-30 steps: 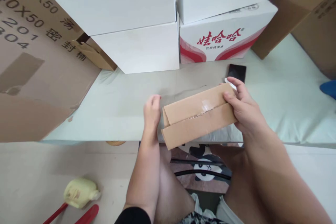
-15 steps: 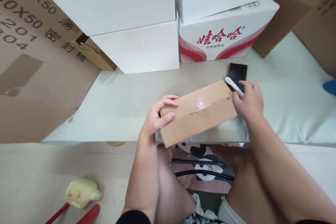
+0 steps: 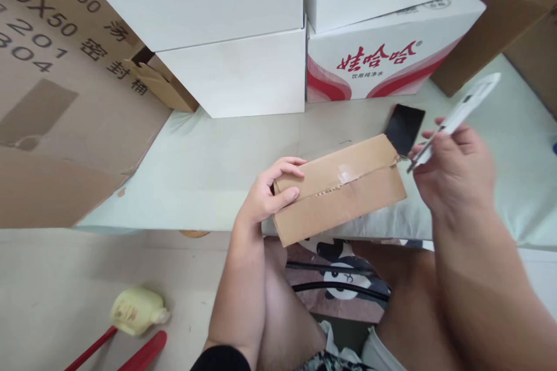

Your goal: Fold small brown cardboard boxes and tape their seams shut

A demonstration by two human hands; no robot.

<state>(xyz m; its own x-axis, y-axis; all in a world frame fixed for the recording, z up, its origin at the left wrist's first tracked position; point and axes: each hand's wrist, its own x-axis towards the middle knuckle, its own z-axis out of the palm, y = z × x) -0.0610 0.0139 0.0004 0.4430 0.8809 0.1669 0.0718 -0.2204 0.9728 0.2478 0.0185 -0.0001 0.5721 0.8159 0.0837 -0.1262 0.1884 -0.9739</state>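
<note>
My left hand [image 3: 278, 188] grips the left end of a small brown cardboard box [image 3: 348, 200], thumb on top and fingers around the far side. The box is tilted above the table's front edge. A strip of clear tape [image 3: 345, 173] crosses its top seam, which has a ragged stretch. To the right of the box, my right hand [image 3: 456, 171] is closed around a white utility knife [image 3: 467, 103]. The knife's thin dark tip points down and left, close to the box's right end but apart from it. Behind the box lies a black phone [image 3: 405, 127].
White cartons [image 3: 235, 78] and a red-and-white carton [image 3: 378, 64] stand stacked along the back. A large brown carton [image 3: 52, 145] fills the left side; more brown cartons [image 3: 487, 23] stand at the right. On the floor lies a yellow bottle [image 3: 136, 311] by red handles [image 3: 143, 353].
My right hand has lifted and moved right, away from the box's right end, turning the knife so its dark tip points down. My left hand still holds the box much as before.
</note>
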